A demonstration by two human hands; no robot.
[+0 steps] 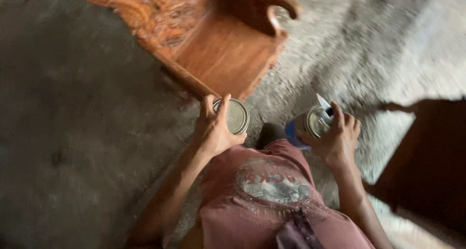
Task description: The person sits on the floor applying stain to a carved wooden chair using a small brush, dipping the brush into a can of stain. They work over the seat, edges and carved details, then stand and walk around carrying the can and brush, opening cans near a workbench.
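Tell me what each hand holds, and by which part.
Left hand: a round metal can, gripped around its side. Right hand: a blue-bottomed metal can, also by its side.

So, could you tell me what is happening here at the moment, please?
A person stands over a concrete floor holding a round metal can in each hand. The left hand grips a closed tin. The right hand holds a blue-sided can with a thin blade-like tool at its lid. A carved wooden chair lies just ahead.
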